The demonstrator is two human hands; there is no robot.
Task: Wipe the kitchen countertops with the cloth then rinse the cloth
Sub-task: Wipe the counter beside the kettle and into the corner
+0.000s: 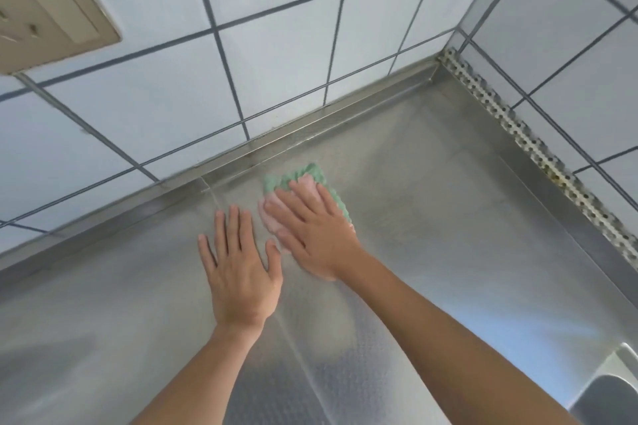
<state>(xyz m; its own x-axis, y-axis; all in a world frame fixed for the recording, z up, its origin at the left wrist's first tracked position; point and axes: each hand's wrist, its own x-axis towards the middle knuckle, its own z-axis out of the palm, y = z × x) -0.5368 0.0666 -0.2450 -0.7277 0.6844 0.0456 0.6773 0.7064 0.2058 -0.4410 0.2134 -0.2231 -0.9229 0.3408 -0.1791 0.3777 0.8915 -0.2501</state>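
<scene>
A folded green and pink cloth lies flat on the stainless steel countertop, close to the back wall. My right hand presses down on it with the fingers spread, covering most of the cloth. Just left of it, my left hand rests palm down on the bare steel, fingers apart, holding nothing. The two hands almost touch at the thumb.
White tiled walls meet in a corner at the upper right. A perforated metal strip runs along the right wall. A sink basin's edge shows at the lower right. A beige socket plate sits on the wall at upper left.
</scene>
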